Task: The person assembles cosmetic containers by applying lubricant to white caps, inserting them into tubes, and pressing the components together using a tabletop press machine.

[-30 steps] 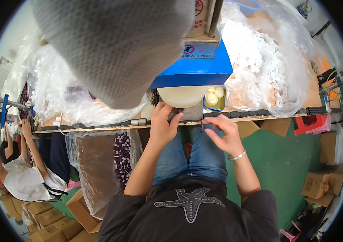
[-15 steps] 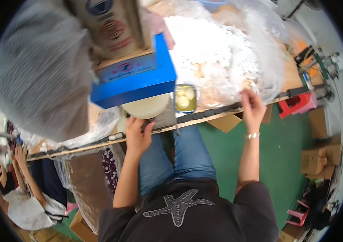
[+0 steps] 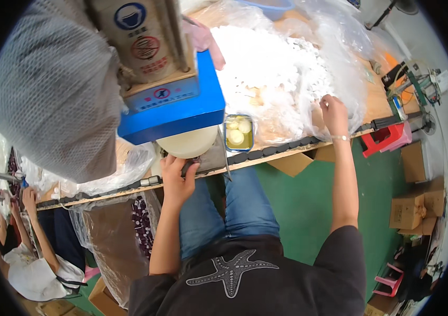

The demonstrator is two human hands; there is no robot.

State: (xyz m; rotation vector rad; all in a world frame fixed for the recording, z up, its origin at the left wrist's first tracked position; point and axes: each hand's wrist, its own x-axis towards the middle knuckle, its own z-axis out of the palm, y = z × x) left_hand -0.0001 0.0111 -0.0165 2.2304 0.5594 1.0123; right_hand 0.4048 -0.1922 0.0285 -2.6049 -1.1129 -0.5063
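Now the left hand [image 3: 177,179] grips one dark piece [image 3: 187,167] beneath one cream pad [image 3: 190,142], the right hand [image 3: 336,115], its grip I can't tell, nears uncountable white pieces [image 3: 308,63] in clear plastic [image 3: 346,34], and one blue-rimmed tin [image 3: 246,144] holds three pale lumps [image 3: 236,137].

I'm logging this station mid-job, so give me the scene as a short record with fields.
Left hand: at a dark piece by the pad's near edge; grip unclear
Right hand: over the plastic at right; fingers bent, anything held not visible
Machine: blue block with a cream pad below
Tin: right of the pad, holding pale round pieces
Bench: heaped white pieces
Far left: person in white top
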